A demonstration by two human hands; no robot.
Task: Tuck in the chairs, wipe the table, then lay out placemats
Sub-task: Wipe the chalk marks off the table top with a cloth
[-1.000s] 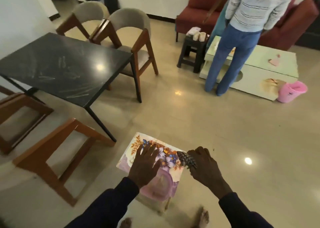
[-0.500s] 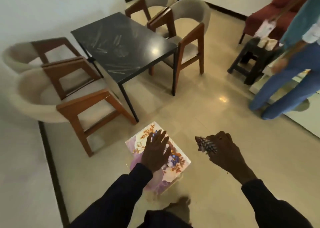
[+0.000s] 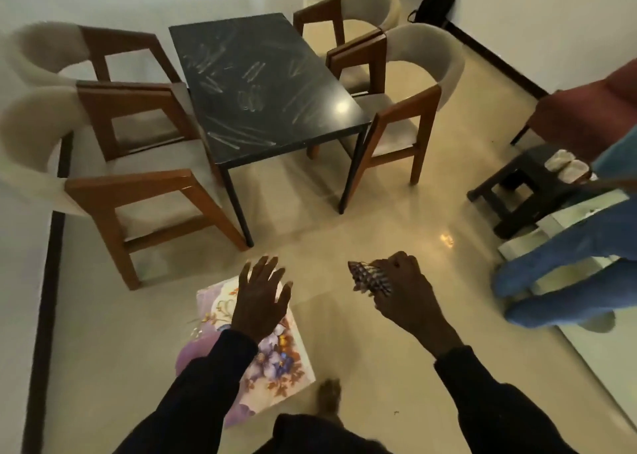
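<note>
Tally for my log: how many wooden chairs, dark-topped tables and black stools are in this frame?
Wooden chairs: 4
Dark-topped table: 1
Black stool: 1
Total: 6

left chairs (image 3: 138, 184) flank the table (image 3: 262, 84) opposite right chairs (image 3: 406, 115), with a stool (image 3: 506, 184) farther right, perhaps carrying cups (image 3: 565, 165).
</note>
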